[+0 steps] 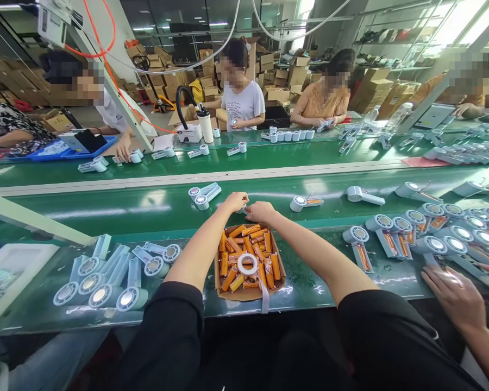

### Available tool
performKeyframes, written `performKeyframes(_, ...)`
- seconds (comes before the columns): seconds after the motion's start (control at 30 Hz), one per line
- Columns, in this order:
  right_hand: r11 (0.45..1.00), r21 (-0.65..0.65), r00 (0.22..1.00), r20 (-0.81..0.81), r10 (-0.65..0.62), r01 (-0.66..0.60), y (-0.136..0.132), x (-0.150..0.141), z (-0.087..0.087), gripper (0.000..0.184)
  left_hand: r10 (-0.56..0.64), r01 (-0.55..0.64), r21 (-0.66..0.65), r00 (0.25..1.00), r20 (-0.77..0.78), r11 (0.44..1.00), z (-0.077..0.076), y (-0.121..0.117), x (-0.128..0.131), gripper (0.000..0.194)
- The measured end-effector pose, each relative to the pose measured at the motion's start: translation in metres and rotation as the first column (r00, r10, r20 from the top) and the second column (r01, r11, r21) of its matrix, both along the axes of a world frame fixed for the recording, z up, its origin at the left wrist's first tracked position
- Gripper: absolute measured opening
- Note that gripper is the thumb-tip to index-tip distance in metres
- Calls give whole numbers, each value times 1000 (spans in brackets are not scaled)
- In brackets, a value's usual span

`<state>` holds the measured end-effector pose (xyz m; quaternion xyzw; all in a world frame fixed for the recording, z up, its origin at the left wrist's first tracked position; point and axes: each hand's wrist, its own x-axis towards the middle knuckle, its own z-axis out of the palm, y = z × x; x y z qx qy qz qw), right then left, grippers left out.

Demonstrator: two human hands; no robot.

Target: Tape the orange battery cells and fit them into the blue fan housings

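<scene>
Over the green conveyor belt, my left hand [237, 201] and my right hand [261, 210] meet with bent fingers. Between them shows a small part of a pale blue handheld fan [243, 208]; the fingers hide most of it. Just below my hands stands a cardboard box [217, 282] full of orange battery cells [230, 279]. A roll of white tape [248, 264] lies on the cells, its loose end hanging over the box's front edge. To the left of my hands, two handheld fans [201, 202] lie on the belt, and another fan [298, 203] with an orange cell lies to the right.
Several fans [101, 293] lie on the bench at left. More fans with cells exposed [391, 231] crowd the right, near a co-worker's hand [458, 296]. Across the belt several people sit working. A slanted white post [36, 217] stands at left.
</scene>
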<state>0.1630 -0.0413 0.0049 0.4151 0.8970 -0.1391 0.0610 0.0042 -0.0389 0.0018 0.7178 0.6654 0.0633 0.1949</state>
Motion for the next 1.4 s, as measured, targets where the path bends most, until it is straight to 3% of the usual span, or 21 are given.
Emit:
performKeyframes(0.17,1000,-15,984,-175,16,-19,6,13,25,44,93,-93,58,996,-13,994,10,-9,9,25)
performKeyframes(0.3,996,50,908,-417,-44,72,-12,62,38,37,124,-124,150,992,14,981,28,-39,9,28)
performKeyframes(0.37,991,44,846,-527,-87,129,-33,97,33,38,62,-69,209,997,40,975,32,-74,9,30)
performKeyframes(0.43,989,-43,738,-662,-134,141,-62,131,22,34,-111,92,240,992,68,966,27,-120,10,28)
performKeyframes(0.5,978,-184,639,-741,-206,102,-95,154,7,31,-401,369,256,912,84,893,13,-169,11,26)
performKeyframes(0.53,968,-239,617,-750,-238,83,-111,160,1,31,-465,433,280,884,52,856,4,-190,12,26)
performKeyframes(0.6,948,-314,607,-742,-283,58,-139,160,-7,32,-479,460,366,877,-42,809,-11,-223,15,25)
performKeyframes(0.67,919,-393,593,-733,-333,31,-161,147,-8,35,-411,402,492,907,-97,772,-17,-242,18,22)
performKeyframes(0.77,839,-530,626,-698,-348,-125,-185,121,4,44,-302,294,666,947,-106,686,-8,-254,17,19)
performKeyframes(0.87,726,-555,684,-712,-162,-406,-200,103,21,46,-226,257,755,963,-147,603,4,-262,1,18)
performKeyframes(0.9,671,-548,683,-725,-84,-499,-202,100,27,51,-206,252,769,966,-159,588,5,-265,-7,18)
performKeyframes(0.97,497,-562,677,-732,72,-661,-201,98,35,57,-149,216,780,976,-158,587,4,-273,-22,19)
performKeyframes(1.0,402,-576,673,-724,154,-712,-197,96,37,57,-113,182,781,983,-143,598,1,-278,-29,19)
performKeyframes(1.03,351,-584,670,-709,220,-733,-192,93,38,57,-78,143,780,990,-121,609,-2,-283,-35,19)
performKeyframes(1.07,380,-574,679,-687,259,-725,-185,88,38,55,-47,105,777,994,-96,620,-5,-288,-39,19)
performKeyframes(1.1,495,-536,707,-655,267,-684,-178,81,36,52,-23,72,774,997,-74,629,-8,-292,-41,19)
performKeyframes(1.17,824,-339,798,-566,207,-454,-163,60,30,43,-3,39,770,999,-48,636,-12,-298,-39,21)
performKeyframes(1.2,932,-202,846,-507,164,-302,-156,47,27,39,-1,33,769,999,-42,638,-13,-299,-35,21)
performKeyframes(1.23,981,-68,891,-434,134,-181,-150,34,23,37,-3,31,769,999,-37,638,-14,-300,-31,21)
performKeyframes(1.3,988,129,953,-277,122,-89,-141,11,15,34,-12,28,771,1000,-26,636,-14,-298,-21,19)
performKeyframes(1.4,975,193,974,-178,144,-109,-134,-9,6,30,-53,29,766,999,7,642,-13,-295,-10,16)
